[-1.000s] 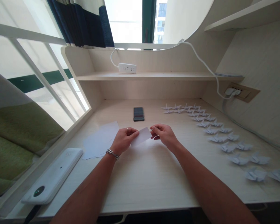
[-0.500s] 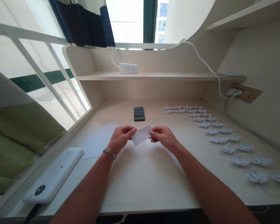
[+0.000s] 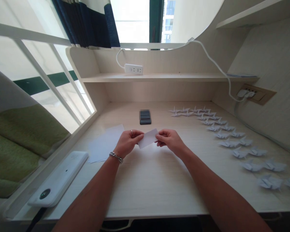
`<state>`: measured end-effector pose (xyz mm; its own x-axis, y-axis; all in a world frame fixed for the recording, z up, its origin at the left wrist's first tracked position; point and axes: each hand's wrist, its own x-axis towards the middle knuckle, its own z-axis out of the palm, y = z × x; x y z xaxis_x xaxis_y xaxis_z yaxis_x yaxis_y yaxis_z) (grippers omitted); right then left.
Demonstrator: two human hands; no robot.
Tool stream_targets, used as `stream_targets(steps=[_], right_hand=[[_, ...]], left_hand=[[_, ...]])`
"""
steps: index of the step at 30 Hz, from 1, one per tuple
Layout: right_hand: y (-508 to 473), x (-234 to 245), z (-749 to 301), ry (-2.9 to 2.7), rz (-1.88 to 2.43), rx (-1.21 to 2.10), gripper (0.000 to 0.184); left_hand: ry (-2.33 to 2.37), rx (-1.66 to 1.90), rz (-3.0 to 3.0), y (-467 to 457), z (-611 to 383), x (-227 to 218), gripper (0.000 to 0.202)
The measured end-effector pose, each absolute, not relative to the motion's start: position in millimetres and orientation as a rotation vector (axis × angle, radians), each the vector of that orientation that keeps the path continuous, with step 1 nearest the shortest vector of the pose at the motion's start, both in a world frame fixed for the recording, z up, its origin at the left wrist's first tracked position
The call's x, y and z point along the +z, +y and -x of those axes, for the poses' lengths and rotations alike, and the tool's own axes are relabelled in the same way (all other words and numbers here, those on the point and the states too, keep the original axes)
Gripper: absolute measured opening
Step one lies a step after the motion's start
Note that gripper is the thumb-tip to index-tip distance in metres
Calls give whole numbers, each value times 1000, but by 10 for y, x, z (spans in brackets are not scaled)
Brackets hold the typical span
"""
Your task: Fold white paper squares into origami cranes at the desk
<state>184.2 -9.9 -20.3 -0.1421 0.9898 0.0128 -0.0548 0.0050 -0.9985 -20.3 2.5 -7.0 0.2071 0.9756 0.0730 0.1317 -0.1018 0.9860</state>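
Note:
A small white rectangle of paper (image 3: pixel 147 138) is held above the desk, tilted up toward its right end. My left hand (image 3: pixel 128 141) pinches its left end between thumb and fingers; a ring and a chain bracelet are on that hand and wrist. On the right end, my right hand (image 3: pixel 169 140) has its thumb and fingertips closed. Whether the paper is folded I cannot tell. Loose white sheets (image 3: pixel 102 146) lie flat to the left, partly behind my left hand. Several folded white paper cranes (image 3: pixel 223 135) stand in rows along the right side of the desk.
A dark phone-like object (image 3: pixel 145 117), partly blurred out, lies beyond the paper. At the left edge rests a white device (image 3: pixel 60 178) with a black cable. A power strip (image 3: pixel 133 69) sits on the shelf (image 3: pixel 159 77), and a white cord runs to the wall socket (image 3: pixel 258 94).
Both hands still hold the paper and have barely moved. The whole view has shifted slightly, with the desk things appearing a little further right and higher.

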Motion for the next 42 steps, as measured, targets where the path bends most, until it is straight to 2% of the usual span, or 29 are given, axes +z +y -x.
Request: stream_targets(steps=[9, 16, 25, 42], right_hand=[[-90, -203, -1860, -1233, 1123, 1328, 28], [-99, -222, -1823, -1321, 1106, 1395, 27], [-109, -192, -1835, -1237, 1084, 1391, 25], [-158, -201, -1817, -1479, 1054, 1309, 30]], left_hand=[[1183, 1246, -1360, 113, 304, -104, 35], [1114, 948, -1604, -3, 163, -80, 30], [1163, 1002, -1526, 13, 173, -79, 27], [1061, 734, -1789, 66, 103, 62, 18]])
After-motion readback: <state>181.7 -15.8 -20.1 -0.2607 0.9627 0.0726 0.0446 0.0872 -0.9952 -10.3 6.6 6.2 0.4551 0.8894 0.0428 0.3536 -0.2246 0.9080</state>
